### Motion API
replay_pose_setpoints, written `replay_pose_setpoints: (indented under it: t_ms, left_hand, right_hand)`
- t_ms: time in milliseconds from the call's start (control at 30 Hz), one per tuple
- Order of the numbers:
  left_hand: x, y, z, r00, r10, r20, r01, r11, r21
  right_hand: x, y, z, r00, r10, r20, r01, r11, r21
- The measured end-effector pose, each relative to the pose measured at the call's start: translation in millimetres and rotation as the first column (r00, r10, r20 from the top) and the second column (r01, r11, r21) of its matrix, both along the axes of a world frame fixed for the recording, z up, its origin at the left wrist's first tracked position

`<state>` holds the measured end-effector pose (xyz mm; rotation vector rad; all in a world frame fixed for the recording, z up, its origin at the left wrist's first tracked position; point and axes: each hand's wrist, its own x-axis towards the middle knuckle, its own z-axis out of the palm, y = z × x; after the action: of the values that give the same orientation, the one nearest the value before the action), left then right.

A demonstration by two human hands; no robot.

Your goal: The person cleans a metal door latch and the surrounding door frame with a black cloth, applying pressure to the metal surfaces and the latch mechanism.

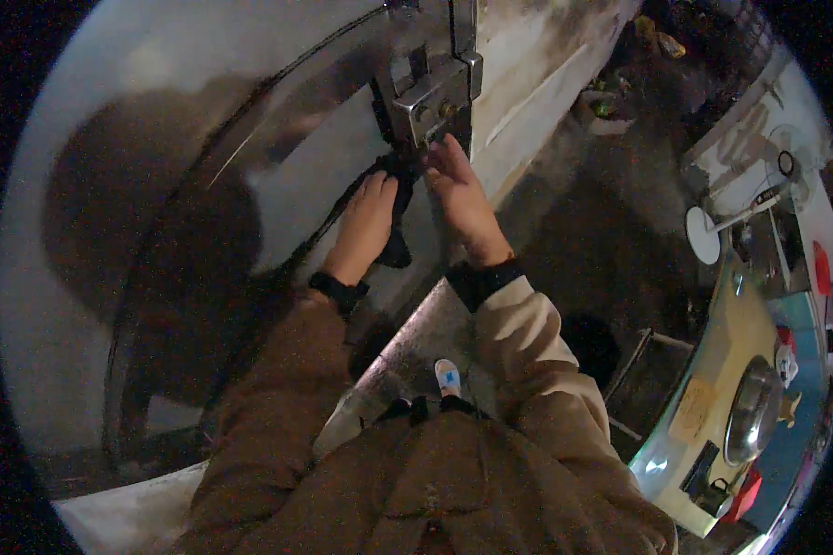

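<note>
A metal box lock point(435, 100) is fixed at the edge of a grey metal door point(319, 139). Just below it, my left hand point(365, 222) is closed on a limp black cloth-like item point(397, 242), whose lower end hangs beside the wrist. The item's exact kind is too dark to make out. My right hand point(465, 199) is raised beside it, with bent fingers close together at the underside of the lock. Whatever those fingertips pinch, if anything, is hidden in the dim light.
A stained pale wall point(528, 55) meets the lock side of the door. To the right stand a table point(727, 370) with a metal basin point(754, 412), a dark stool-like frame point(648, 379) and a white fan point(703, 235). A step edge point(401, 335) runs near my shoe point(447, 377).
</note>
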<state>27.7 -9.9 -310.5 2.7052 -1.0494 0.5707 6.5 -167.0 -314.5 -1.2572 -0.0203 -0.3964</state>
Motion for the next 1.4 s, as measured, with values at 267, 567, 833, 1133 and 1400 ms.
replay_pose_setpoints:
  t_ms: [267,567,833,1133,1400]
  left_hand:
    - [-38.7,36.9,22.1,0.909,0.316,-0.273,-0.396,0.859,-0.324]
    - [18.8,-73.0,143.6,0.919,-0.173,0.354,0.289,0.906,-0.309]
    - [38.5,-81.2,127.0,0.983,-0.124,0.134,0.101,0.981,0.163]
    - [4.5,10.1,68.1,0.993,0.093,-0.079,-0.085,0.991,0.105]
    - [-14.4,-21.1,101.3,0.986,0.080,-0.147,-0.149,0.825,-0.545]
  right_hand:
    - [4.2,11.9,18.6,0.982,0.187,0.035,-0.188,0.927,0.325]
    - [5.7,4.8,9.1,0.964,0.258,0.061,-0.262,0.895,0.361]
    - [2.7,-7.3,13.5,0.965,0.260,0.016,-0.233,0.834,0.500]
    - [21.9,-5.3,6.1,0.923,0.358,0.139,-0.381,0.815,0.436]
    - [12.0,-12.0,12.3,0.941,0.311,0.132,-0.337,0.831,0.442]
